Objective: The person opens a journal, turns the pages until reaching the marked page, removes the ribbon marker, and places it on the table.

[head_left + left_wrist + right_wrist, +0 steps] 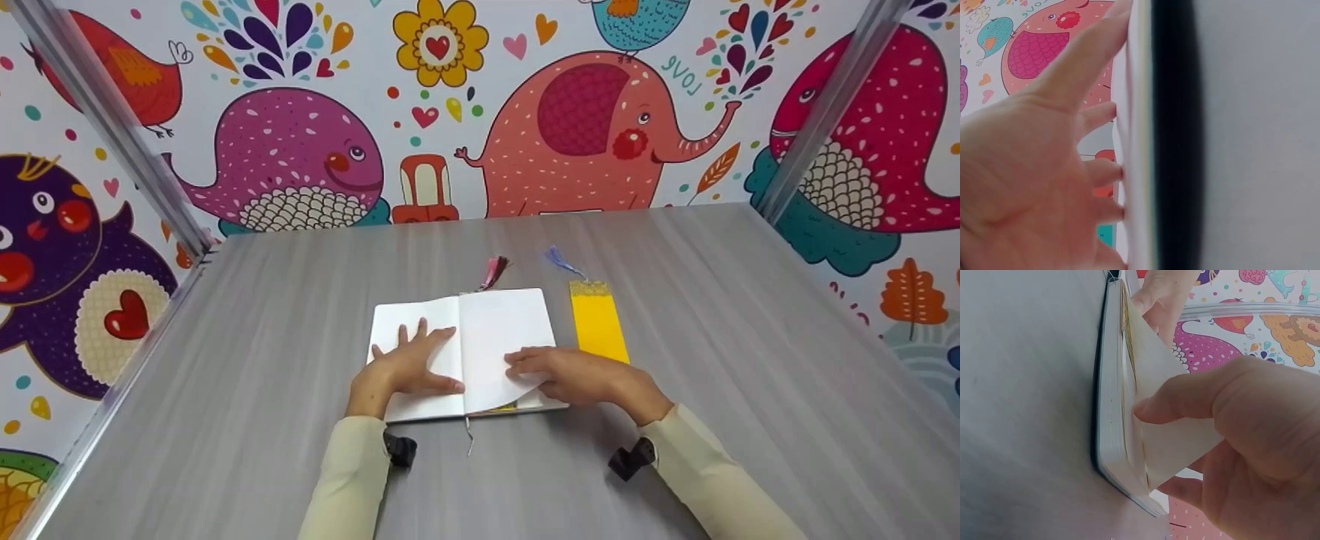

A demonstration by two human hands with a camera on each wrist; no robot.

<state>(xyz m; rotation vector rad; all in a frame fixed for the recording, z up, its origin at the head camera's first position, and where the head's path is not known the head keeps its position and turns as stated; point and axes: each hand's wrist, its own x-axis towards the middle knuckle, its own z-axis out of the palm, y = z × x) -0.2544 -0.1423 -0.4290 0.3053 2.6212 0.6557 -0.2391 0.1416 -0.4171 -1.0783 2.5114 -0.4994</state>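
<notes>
Dark-covered, white-paged notebook (466, 360): left hand (409, 367) is lying spread on its left page (411, 405); right hand (577, 375) is pinching its white right leaf (495, 337); overbending may be risking creases.

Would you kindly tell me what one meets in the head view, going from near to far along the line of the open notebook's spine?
White ribbon → open notebook → pink-and-dark tassel → brightly printed wall.
</notes>
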